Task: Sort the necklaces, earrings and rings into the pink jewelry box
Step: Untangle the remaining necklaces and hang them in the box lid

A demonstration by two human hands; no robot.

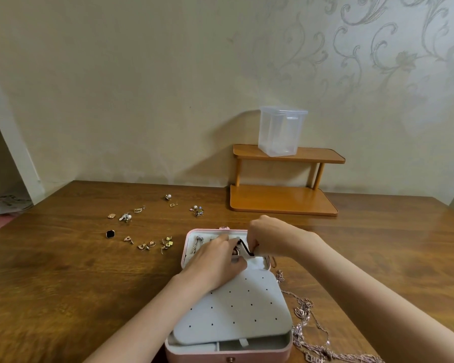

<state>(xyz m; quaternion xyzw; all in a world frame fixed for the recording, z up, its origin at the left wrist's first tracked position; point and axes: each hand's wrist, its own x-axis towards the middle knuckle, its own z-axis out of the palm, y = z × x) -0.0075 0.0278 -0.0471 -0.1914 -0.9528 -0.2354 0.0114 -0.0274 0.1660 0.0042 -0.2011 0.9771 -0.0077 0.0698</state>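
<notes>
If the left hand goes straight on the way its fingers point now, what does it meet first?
The left hand points up and right across the pink jewelry box. It would probably meet the right hand first, which pinches a dark cord close ahead; depth is hard to judge.

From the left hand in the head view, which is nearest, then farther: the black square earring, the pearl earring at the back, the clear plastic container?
Measured from the left hand:
1. The black square earring, on the table to the hand's left.
2. The pearl earring, farther back on the table, left of the wooden shelf.
3. The clear plastic container, on top of the wooden shelf by the wall.
</notes>
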